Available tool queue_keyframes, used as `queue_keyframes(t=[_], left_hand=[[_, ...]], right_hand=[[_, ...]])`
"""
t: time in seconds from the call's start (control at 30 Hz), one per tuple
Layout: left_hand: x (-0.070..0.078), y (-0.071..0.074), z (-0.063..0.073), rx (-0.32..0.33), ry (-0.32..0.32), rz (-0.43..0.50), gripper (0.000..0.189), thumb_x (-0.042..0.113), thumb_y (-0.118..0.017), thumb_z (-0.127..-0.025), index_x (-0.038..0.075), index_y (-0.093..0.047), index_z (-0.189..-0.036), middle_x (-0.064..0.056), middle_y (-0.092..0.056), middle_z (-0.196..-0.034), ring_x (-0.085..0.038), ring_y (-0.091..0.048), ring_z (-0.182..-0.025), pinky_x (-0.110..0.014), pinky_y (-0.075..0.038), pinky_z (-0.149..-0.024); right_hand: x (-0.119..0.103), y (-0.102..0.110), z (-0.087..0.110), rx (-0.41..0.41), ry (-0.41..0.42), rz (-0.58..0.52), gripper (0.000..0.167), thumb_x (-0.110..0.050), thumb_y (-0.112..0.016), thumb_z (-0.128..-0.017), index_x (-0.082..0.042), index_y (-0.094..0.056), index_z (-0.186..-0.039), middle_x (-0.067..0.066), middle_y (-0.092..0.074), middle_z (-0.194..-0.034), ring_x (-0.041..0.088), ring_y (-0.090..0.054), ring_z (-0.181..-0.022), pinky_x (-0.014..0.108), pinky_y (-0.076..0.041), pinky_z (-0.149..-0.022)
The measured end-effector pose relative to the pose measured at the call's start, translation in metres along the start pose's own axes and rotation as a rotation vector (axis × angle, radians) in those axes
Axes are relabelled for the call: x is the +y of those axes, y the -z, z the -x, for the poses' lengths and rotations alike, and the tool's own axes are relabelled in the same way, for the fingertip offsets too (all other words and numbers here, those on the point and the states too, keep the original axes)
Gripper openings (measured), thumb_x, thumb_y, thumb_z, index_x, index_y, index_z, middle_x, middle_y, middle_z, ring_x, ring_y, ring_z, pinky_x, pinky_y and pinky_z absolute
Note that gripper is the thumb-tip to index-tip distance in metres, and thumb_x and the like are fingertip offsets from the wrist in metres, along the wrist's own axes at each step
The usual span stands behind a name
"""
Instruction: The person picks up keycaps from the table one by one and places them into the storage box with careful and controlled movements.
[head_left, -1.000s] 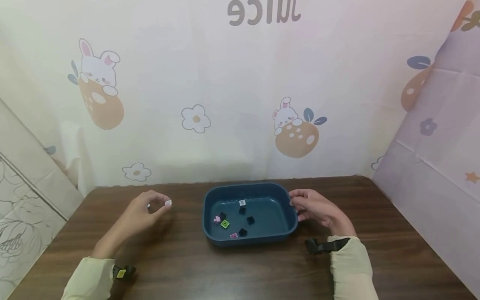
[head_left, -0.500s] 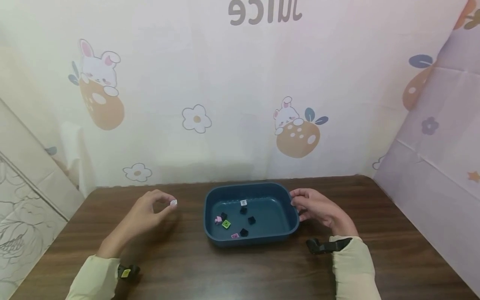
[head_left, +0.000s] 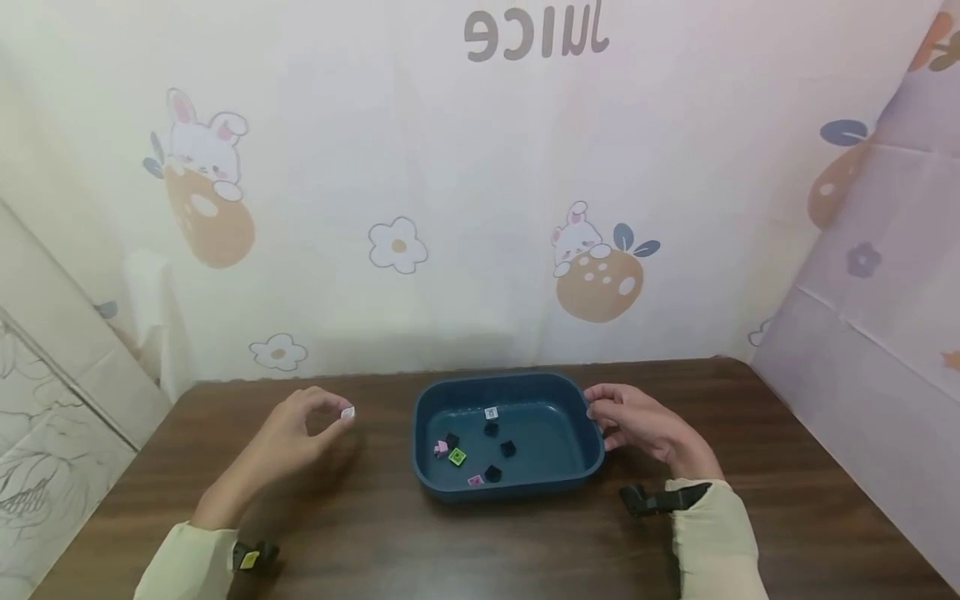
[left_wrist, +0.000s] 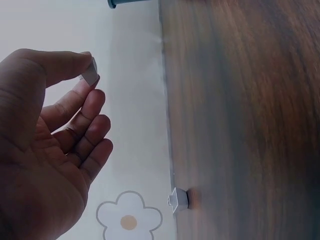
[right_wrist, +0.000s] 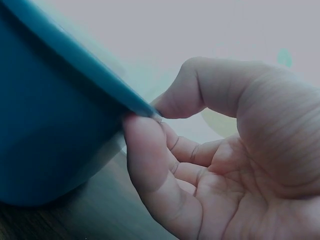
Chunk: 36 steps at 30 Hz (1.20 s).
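My left hand (head_left: pixel 288 433) pinches a small white block (head_left: pixel 347 412) between thumb and forefinger, above the table left of the tray. In the left wrist view that block (left_wrist: pixel 90 73) shows pale sides, and the other fingers curl loosely below it. A second white block (left_wrist: pixel 180 199), with a little stub on it, sits on the table there; my hand hides it in the head view. My right hand (head_left: pixel 648 425) grips the right rim of a dark blue tray (head_left: pixel 510 492), thumb on top and forefinger beneath, as the right wrist view shows.
Inside the tray lie a white piece (head_left: pixel 491 413), a green one (head_left: pixel 457 457), two pink pieces (head_left: pixel 441 449) and several black ones (head_left: pixel 507 448). A printed cloth (head_left: pixel 465 292) hangs behind the brown wooden table (head_left: pixel 420 550). Another cloth (head_left: pixel 885 275) hangs at the right.
My left hand has moved slightly right with the white block. The whole head view has shifted a little downward. My right hand keeps its grip on the tray.
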<state>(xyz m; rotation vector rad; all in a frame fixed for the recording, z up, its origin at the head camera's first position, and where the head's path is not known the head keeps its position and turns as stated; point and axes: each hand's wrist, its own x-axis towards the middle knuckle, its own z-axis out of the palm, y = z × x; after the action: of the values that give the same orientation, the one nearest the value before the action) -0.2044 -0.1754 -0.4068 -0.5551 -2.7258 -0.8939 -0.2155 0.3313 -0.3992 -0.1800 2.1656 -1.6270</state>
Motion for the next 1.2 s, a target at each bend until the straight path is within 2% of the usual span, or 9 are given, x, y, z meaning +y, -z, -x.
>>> queue_keyframes(t=[0.33,0.47,0.6,0.77,0.9,1.03,1.2], left_hand=[[0.008,-0.004,-0.004,-0.027,-0.022,0.008,0.011,0.029,-0.075,-0.099,0.023,-0.077,-0.108,0.007,-0.073,-0.106,-0.018,-0.066,-0.108,-0.053,-0.056,-0.098],[0.010,-0.010,-0.005,-0.030,-0.039,0.009,0.010,0.031,-0.075,-0.100,0.025,-0.077,-0.107,0.010,-0.072,-0.105,-0.016,-0.064,-0.108,-0.052,-0.056,-0.097],[0.012,-0.017,-0.004,-0.043,-0.024,0.012,0.009,0.031,-0.075,-0.100,0.027,-0.076,-0.107,0.012,-0.072,-0.106,-0.016,-0.064,-0.110,-0.054,-0.054,-0.097],[0.015,-0.020,-0.005,-0.059,-0.005,0.028,0.011,0.032,-0.075,-0.100,0.026,-0.076,-0.109,0.011,-0.072,-0.108,-0.016,-0.064,-0.111,-0.056,-0.054,-0.099],[0.016,-0.024,-0.003,-0.069,-0.023,0.041,0.010,0.031,-0.075,-0.100,0.025,-0.076,-0.108,0.011,-0.071,-0.106,-0.013,-0.064,-0.108,-0.048,-0.056,-0.098],[0.019,-0.027,-0.003,-0.076,-0.026,0.045,0.009,0.028,-0.075,-0.099,0.025,-0.076,-0.108,0.011,-0.071,-0.105,-0.012,-0.063,-0.106,-0.045,-0.057,-0.096],[0.028,-0.027,-0.008,-0.088,-0.003,0.065,0.011,0.028,-0.075,-0.099,0.024,-0.076,-0.110,0.008,-0.071,-0.108,-0.015,-0.063,-0.109,-0.050,-0.056,-0.098]], right_hand=[[-0.003,-0.002,-0.005,-0.007,0.009,0.003,0.042,-0.013,-0.052,-0.103,0.011,-0.046,-0.137,0.003,-0.066,-0.096,0.011,-0.066,-0.078,0.027,-0.062,-0.068],[-0.003,-0.002,-0.004,0.007,-0.003,0.013,0.043,-0.014,-0.053,-0.104,0.010,-0.046,-0.138,0.004,-0.066,-0.097,0.013,-0.065,-0.080,0.027,-0.062,-0.069],[-0.001,-0.003,-0.001,0.013,-0.010,0.020,0.043,-0.014,-0.053,-0.104,0.011,-0.046,-0.139,0.005,-0.066,-0.097,0.013,-0.065,-0.080,0.027,-0.062,-0.068],[0.000,-0.004,0.000,0.012,0.002,0.010,0.043,-0.014,-0.053,-0.104,0.011,-0.046,-0.138,0.004,-0.066,-0.097,0.013,-0.065,-0.079,0.027,-0.062,-0.068],[0.002,-0.006,0.000,0.003,-0.002,-0.005,0.043,-0.013,-0.052,-0.104,0.011,-0.046,-0.139,0.003,-0.064,-0.094,0.012,-0.064,-0.076,0.026,-0.062,-0.068],[0.002,-0.006,0.000,-0.006,0.001,-0.009,0.043,-0.013,-0.052,-0.104,0.011,-0.045,-0.139,0.003,-0.064,-0.093,0.011,-0.064,-0.076,0.026,-0.062,-0.068],[0.001,-0.003,0.000,-0.007,0.003,-0.006,0.044,-0.013,-0.051,-0.104,0.011,-0.044,-0.140,0.002,-0.063,-0.093,0.010,-0.064,-0.076,0.026,-0.062,-0.068]])
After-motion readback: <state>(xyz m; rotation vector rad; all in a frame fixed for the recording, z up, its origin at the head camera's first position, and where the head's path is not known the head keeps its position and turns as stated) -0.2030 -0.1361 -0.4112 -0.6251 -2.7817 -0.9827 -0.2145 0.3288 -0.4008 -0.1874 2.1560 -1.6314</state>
